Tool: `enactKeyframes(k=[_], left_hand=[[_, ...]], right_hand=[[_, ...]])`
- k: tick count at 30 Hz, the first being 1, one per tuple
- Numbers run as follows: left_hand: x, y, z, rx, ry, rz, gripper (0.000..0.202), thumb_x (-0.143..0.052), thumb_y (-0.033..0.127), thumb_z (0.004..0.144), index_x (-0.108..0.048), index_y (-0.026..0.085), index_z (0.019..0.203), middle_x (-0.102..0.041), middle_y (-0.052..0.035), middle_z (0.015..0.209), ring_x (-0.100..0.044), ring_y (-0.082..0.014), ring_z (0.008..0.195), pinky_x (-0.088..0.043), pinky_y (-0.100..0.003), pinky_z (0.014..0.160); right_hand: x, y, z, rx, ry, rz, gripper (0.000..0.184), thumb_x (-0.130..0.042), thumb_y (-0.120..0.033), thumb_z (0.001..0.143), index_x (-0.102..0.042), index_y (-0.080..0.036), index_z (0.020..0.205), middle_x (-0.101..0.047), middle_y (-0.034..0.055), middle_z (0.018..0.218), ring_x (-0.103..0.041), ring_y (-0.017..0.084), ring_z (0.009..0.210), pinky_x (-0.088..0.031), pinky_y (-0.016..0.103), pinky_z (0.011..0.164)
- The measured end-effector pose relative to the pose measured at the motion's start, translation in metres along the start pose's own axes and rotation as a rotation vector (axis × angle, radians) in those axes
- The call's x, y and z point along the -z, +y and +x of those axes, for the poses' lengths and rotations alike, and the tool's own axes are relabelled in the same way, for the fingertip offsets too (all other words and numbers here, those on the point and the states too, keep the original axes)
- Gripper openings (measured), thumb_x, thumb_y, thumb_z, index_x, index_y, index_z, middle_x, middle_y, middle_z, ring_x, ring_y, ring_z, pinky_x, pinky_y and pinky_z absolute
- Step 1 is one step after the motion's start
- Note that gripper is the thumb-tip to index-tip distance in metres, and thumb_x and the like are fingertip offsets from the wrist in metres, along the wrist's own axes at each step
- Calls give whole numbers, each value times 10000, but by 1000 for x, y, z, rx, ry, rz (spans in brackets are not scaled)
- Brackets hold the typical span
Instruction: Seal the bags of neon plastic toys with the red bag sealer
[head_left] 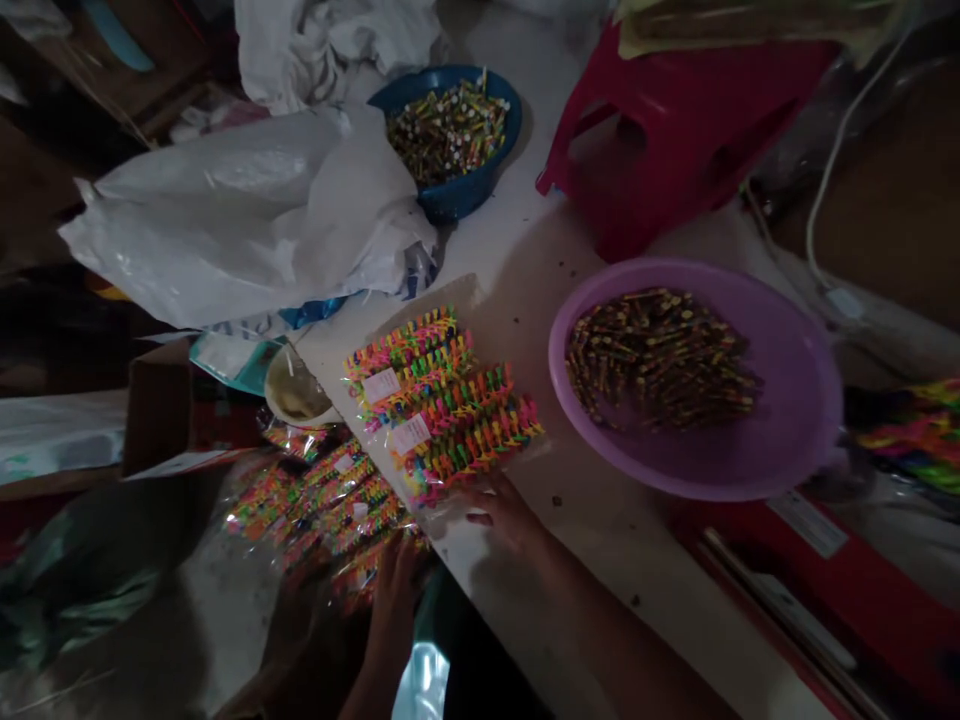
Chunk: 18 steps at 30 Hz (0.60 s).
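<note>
Clear packets of bright neon-coloured pieces (442, 405) lie stacked on the white tabletop (600, 540), each with a small white label. My right hand (499, 515) rests at the near edge of that stack, fingers curled onto the bottom packet. My left hand (394, 585) is lower, below the table edge, fingers stretched flat against a pile of similar packets (322, 500) in a clear bag. A purple bowl (795, 380) to the right holds several dark little sticks with coloured tips.
A blue basket (450, 195) of similar sticks stands at the back beside a big white plastic bag (247, 215). A red plastic stool (675, 130) is behind the purple bowl. A cardboard box (157, 405) and small cup (296, 390) sit at left; red boards (862, 600) at right.
</note>
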<state>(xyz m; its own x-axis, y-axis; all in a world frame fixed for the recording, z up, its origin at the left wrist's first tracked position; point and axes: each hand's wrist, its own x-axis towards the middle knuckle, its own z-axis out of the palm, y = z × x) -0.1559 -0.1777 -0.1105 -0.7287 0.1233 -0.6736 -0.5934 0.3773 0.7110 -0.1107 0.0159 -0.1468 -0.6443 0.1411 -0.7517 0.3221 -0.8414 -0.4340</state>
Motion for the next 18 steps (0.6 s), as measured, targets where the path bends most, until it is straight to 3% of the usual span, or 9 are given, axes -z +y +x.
enactKeyframes(k=[2,6,10,12,14,16,18], left_hand=[[-11,3,11,36,-41,-159,534,-737,499,567,-578,276,1026,-422,-72,1360,-603,-282,1038,-509,-395,860],[-28,24,31,101,18,-301,590,-650,545,670,-468,314,1182,-503,-76,1284,-638,-259,979,-506,-402,848],[-18,27,35,53,5,-245,606,-609,558,716,-430,310,1239,-504,-81,1290,-627,-241,1004,-500,-374,850],[-1,6,36,41,50,-143,637,-641,568,675,-464,274,1212,-552,-89,1223,-637,-232,960,-501,-369,836],[24,-30,37,62,144,32,631,-686,564,608,-543,224,1120,-615,-103,1104,-646,-241,885,-505,-381,790],[52,-73,41,78,184,226,510,-720,519,566,-631,200,954,-664,-109,968,-639,-266,853,-493,-399,769],[80,-113,46,64,145,345,323,-752,430,540,-671,210,761,-688,-97,826,-633,-285,829,-479,-406,764]], right_hand=[[-7,-1,6,14,-37,-26,367,-750,-368,561,-598,-221,861,-666,26,976,-596,236,982,-482,357,746],[-21,-6,26,48,-91,-34,388,-745,-348,559,-637,-224,911,-674,29,979,-598,231,961,-487,350,737],[-39,-34,67,122,-128,-68,380,-719,-388,568,-624,-232,901,-659,13,991,-588,202,964,-493,327,739],[-45,-47,90,171,-123,-107,403,-694,-402,595,-597,-253,957,-642,0,1043,-572,190,1005,-493,326,770],[-45,-45,104,279,-103,-211,418,-644,-415,660,-572,-250,1037,-617,17,1118,-546,192,1068,-482,346,834],[-36,-26,104,498,-57,-416,427,-556,-407,755,-547,-207,1132,-573,77,1216,-505,207,1146,-443,382,926],[-20,6,92,801,-44,-760,417,-470,-347,826,-536,-145,1185,-513,143,1298,-438,234,1230,-370,426,1016]])
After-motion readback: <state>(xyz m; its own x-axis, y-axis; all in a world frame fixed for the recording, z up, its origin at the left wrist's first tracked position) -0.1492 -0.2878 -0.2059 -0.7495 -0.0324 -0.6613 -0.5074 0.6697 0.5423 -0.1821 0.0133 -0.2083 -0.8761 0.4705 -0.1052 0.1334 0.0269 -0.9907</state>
